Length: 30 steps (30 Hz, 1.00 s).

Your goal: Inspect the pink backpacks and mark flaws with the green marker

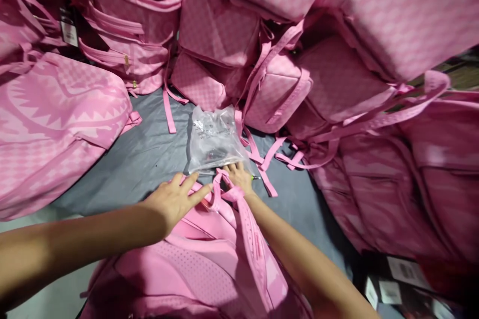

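Observation:
A pink backpack (pixel 202 269) lies back-side up right in front of me, its shoulder straps toward the far side. My left hand (pixel 175 199) rests flat on its top edge, fingers stretched out. My right hand (pixel 237 175) reaches over a pink strap (pixel 228 192) to the near edge of a clear plastic bag (pixel 213 139) with small dark items inside. Its fingers are curled at the bag's edge, and I cannot make out whether they grip it. Something thin and dark pokes out beside that hand.
Piles of pink checkered backpacks (pixel 374 84) ring the dark grey work surface (pixel 142 159) on the left, far and right sides. Loose pink straps (pixel 269 164) trail across the surface. White tags (pixel 404 274) lie at the lower right.

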Motion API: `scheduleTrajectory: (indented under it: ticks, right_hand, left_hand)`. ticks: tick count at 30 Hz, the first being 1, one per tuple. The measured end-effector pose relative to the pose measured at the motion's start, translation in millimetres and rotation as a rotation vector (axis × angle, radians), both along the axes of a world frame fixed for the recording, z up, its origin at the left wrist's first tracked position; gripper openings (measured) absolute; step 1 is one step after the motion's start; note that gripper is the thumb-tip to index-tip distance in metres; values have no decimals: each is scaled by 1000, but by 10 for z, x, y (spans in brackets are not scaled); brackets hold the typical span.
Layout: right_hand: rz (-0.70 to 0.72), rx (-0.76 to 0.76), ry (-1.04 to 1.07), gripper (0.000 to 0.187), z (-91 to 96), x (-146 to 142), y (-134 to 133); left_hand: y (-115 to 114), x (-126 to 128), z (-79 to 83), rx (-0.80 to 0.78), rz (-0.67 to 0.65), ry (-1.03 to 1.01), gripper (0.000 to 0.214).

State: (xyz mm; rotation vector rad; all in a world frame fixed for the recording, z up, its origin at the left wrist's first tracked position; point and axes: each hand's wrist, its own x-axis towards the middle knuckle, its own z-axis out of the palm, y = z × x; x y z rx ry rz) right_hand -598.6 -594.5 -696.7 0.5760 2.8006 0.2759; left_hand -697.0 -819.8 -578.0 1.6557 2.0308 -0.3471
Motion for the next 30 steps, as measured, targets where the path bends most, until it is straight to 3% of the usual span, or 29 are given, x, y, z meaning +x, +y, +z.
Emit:
scheduleTrajectory:
  ticks: [6,14,19,24,30]
  right_hand:
    - [55,-2,109,29,105,32,0]
    - [113,-5,143,29,302,360,44]
    - [109,5,119,32,281,470,18]
    - [122,-18,52,24,223,386,-18]
    - [74,-9,1,25,298,500,43]
  left_hand:
    - [-121,2,-18,97,-4,-20,112]
    - [-203,-12,-106,275,4,1,102]
    - [-220,-17,-132,337,-14,-4,102]
    - [-221,-17,-145,315,-3,10,105]
    - [-228,-25,-152,364,-18,23,104]
